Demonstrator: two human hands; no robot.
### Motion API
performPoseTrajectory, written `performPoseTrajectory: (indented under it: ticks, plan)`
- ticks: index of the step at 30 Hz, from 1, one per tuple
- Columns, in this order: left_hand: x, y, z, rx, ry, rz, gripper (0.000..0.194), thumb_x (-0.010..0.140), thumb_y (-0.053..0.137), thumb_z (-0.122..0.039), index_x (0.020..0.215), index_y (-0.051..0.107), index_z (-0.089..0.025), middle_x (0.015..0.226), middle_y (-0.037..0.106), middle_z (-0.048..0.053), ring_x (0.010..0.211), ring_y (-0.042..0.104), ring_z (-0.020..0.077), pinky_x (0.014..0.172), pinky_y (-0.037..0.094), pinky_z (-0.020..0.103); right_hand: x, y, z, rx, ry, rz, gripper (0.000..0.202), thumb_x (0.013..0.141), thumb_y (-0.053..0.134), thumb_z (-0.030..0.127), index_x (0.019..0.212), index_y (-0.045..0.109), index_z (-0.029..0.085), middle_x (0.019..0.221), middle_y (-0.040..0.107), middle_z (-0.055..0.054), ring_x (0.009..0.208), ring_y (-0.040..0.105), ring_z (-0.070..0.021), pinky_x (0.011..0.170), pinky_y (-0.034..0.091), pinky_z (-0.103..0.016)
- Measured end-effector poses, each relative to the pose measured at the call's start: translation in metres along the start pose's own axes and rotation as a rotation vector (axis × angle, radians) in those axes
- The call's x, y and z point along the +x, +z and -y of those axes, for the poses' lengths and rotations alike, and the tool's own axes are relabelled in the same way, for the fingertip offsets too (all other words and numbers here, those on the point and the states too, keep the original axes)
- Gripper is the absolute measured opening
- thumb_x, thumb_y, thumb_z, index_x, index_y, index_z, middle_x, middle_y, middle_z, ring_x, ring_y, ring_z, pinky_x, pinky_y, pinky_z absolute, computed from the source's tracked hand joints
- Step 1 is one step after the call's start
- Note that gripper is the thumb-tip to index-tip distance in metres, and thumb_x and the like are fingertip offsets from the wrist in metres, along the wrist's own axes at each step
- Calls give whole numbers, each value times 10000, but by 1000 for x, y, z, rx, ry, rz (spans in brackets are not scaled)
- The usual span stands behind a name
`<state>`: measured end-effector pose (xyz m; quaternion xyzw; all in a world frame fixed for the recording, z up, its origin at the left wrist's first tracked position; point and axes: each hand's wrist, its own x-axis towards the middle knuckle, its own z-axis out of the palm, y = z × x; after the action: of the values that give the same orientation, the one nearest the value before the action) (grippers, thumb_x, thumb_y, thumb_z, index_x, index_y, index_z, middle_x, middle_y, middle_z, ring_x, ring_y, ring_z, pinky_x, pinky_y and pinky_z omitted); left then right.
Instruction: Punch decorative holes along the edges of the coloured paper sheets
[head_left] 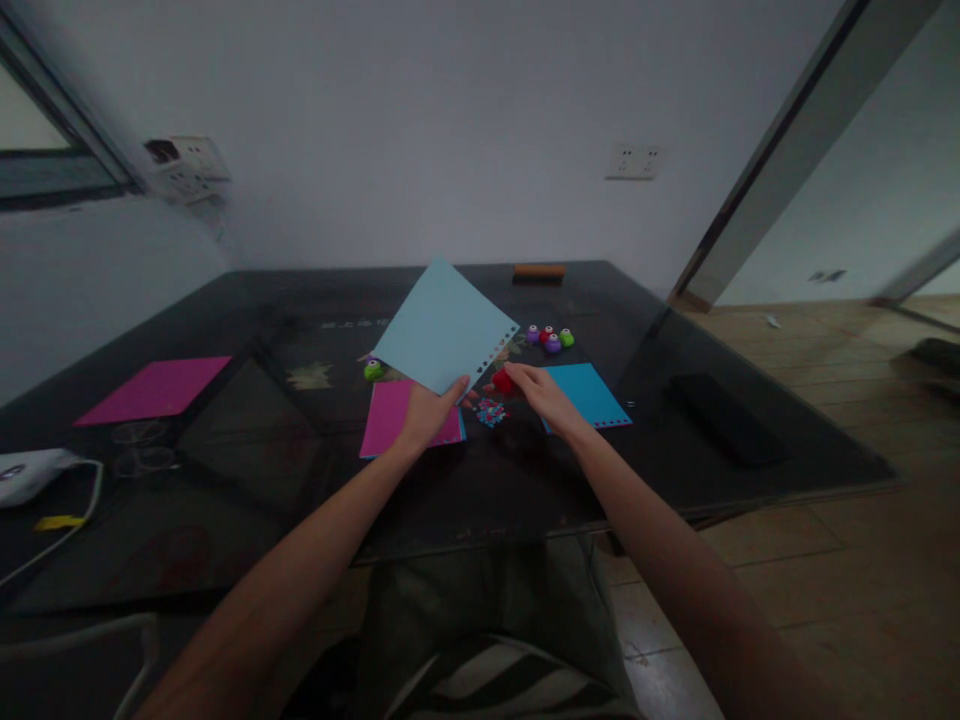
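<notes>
My left hand [429, 415] grips the lower corner of a pale blue sheet [446, 325], thumb on top, and holds it tilted above the table. A row of punched holes runs along the sheet's right edge. Close to that edge, my right hand [546, 395] has its fingers closed on a small red craft punch [502, 381]. Below lies a little pile of coloured paper bits [491, 412]. Pink paper [384, 418] is partly under my left hand and forearm. A blue sheet with holes along its near edge [589, 390] lies beside my right hand.
Several purple, red and green punches [553, 343] stand behind my right hand; a green one [373, 370] is at left. The dark table also bears a pink sheet [157, 388], a white device [34, 472] with a cable, a black flat object [724, 420] and a brown cylinder [538, 271].
</notes>
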<state>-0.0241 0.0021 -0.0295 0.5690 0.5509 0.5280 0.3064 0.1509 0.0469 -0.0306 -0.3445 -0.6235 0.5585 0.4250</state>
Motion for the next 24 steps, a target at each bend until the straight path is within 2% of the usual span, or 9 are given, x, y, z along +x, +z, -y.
performPoseTrajectory:
  ticks: [4, 8, 18, 24]
  plan:
    - [0, 0, 0, 13, -5, -1, 198, 771, 566, -338, 711, 617, -156, 657, 695, 53, 551, 630, 178, 629, 524, 314, 0, -2, 1, -36, -4, -4, 431, 712, 568, 613, 717, 673, 195, 748, 687, -50, 755, 619, -200, 749, 466, -346]
    - [0, -1, 2, 45, 8, 9, 220, 785, 551, -342, 698, 626, -155, 667, 694, 67, 577, 640, 190, 663, 515, 328, -1, -3, 1, -92, -3, 8, 433, 742, 539, 604, 722, 674, 192, 754, 684, -53, 751, 612, -197, 722, 456, -337]
    - [3, -2, 5, 60, 39, -4, 231, 765, 570, -357, 687, 635, -150, 637, 690, 63, 519, 597, 171, 548, 486, 282, 1, -5, -4, -146, -21, -9, 343, 760, 573, 515, 785, 672, 188, 778, 681, -38, 721, 607, -169, 638, 450, -289]
    - [4, -4, 3, 85, 54, -12, 210, 759, 576, -322, 685, 652, -141, 627, 688, 68, 532, 604, 174, 562, 479, 277, -1, -6, -8, -176, 2, -15, 305, 716, 658, 425, 884, 683, 172, 795, 683, -54, 719, 597, -161, 606, 453, -270]
